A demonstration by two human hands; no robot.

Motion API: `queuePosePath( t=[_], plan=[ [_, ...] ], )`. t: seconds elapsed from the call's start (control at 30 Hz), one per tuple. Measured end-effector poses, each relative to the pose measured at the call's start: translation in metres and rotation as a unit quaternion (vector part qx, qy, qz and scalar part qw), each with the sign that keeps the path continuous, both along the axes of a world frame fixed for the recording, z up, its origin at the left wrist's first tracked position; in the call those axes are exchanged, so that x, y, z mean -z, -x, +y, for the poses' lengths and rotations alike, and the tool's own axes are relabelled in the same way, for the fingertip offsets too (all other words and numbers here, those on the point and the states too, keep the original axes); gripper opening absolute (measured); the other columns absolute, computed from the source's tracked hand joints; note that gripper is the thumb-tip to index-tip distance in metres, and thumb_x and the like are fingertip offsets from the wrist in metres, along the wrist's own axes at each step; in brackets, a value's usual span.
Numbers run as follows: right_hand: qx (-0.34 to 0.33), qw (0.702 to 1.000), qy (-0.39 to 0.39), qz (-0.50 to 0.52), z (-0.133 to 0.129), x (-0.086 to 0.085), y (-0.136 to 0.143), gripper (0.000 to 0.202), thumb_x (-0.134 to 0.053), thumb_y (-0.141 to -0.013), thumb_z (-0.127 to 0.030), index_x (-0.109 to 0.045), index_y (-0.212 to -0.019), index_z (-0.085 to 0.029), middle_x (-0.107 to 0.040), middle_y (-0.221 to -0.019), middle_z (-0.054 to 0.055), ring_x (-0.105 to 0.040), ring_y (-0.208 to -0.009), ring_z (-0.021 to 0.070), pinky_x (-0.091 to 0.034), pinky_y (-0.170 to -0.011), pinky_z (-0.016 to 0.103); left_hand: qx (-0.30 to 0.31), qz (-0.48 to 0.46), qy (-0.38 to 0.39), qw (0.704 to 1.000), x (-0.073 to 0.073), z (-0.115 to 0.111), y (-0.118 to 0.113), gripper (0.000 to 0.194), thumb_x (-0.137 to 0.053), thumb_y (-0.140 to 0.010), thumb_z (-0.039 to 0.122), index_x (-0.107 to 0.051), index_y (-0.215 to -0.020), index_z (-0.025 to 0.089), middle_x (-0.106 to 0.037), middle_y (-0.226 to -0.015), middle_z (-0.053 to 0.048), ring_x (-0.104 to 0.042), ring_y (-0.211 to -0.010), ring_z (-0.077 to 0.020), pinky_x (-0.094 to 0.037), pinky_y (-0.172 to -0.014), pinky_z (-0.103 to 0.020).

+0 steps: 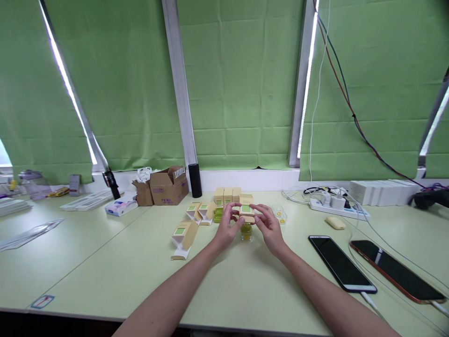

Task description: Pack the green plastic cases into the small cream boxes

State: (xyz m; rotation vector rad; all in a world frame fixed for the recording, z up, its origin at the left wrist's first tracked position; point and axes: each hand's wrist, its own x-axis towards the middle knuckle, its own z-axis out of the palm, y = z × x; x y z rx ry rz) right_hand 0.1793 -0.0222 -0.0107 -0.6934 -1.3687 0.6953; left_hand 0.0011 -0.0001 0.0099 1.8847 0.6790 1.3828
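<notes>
Between my left hand (227, 225) and my right hand (269, 227) is a small tan cardboard box (247, 213) with a green label, gripped by the fingers of both. Just below it on the table stands a small clear jar (246, 232) with yellow-green in it. Left of my hands lie small tan boxes of the same kind with open flaps, the nearest box (184, 235) having its white flap folded out. Behind my hands several boxes (227, 194) stand in a row. A green item (218, 216) shows beside my left hand, partly hidden.
Clear plastic pieces (279, 214) lie right of my hands. Farther right are a black phone (341, 262), a second phone (396, 269), a beige case (336, 223) and a power strip (338, 208) with trailing cables. A brown carton (168, 189) and a black cylinder (195, 180) stand at the back left.
</notes>
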Motion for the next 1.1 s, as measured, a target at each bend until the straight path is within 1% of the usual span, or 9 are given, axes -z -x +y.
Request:
queuePosePath(
  t=[0.2,0.47,0.67,0.97,1.1],
  plan=[
    [-0.015,1.000,-0.012,-0.002,0.0005,0.0009,-0.0013,0.039,-0.064,-0.094,-0.051,-0.070,-0.127,-0.032,-0.047,-0.131,0.008,-0.067,-0.094,0.0191,-0.059,-0.092,0.040,0.001,-0.018,0.015,1.000,0.0001,0.0010,-0.0016,0.042,-0.066,-0.092,0.046,-0.052,-0.124,0.024,-0.058,-0.118,-0.009,-0.057,-0.103,-0.0221,-0.046,-0.088,-0.035],
    [-0.023,1.000,-0.012,-0.004,0.0000,0.0022,-0.0019,0.039,-0.067,-0.092,-0.051,-0.070,-0.127,-0.032,-0.047,-0.131,0.008,-0.067,-0.099,0.0205,-0.059,-0.095,0.042,-0.012,-0.019,0.011,1.000,0.0010,0.0013,-0.0018,0.037,-0.065,-0.092,0.045,-0.053,-0.121,0.024,-0.059,-0.113,-0.008,-0.058,-0.102,-0.0213,-0.046,-0.089,-0.035],
    [-0.023,1.000,-0.011,-0.003,-0.0010,0.0016,-0.0002,0.039,-0.069,-0.091,-0.049,-0.070,-0.126,-0.033,-0.046,-0.131,0.008,-0.066,-0.100,0.0199,-0.059,-0.096,0.042,-0.020,-0.013,0.006,1.000,0.0034,0.0035,-0.0018,0.033,-0.064,-0.094,0.041,-0.052,-0.120,0.025,-0.058,-0.115,-0.008,-0.057,-0.102,-0.0207,-0.047,-0.089,-0.034],
    [-0.016,1.000,-0.002,-0.002,-0.0022,-0.0006,0.0015,0.039,-0.069,-0.090,-0.050,-0.071,-0.124,-0.031,-0.048,-0.130,0.008,-0.067,-0.099,0.0199,-0.060,-0.094,0.042,-0.043,-0.002,-0.012,0.999,-0.0016,-0.0032,-0.0039,0.027,-0.063,-0.092,0.034,-0.052,-0.115,0.024,-0.053,-0.119,-0.007,-0.055,-0.100,-0.0191,-0.047,-0.085,-0.032],
    [-0.020,1.000,-0.003,0.002,-0.0022,-0.0003,0.0022,0.038,-0.069,-0.090,-0.049,-0.071,-0.123,-0.031,-0.048,-0.130,0.008,-0.067,-0.100,0.0205,-0.060,-0.095,0.043,-0.048,0.000,-0.014,0.999,-0.0016,-0.0034,-0.0045,0.026,-0.064,-0.091,0.033,-0.052,-0.112,0.024,-0.053,-0.117,-0.007,-0.055,-0.101,-0.0197,-0.046,-0.084,-0.032]
  ],
)
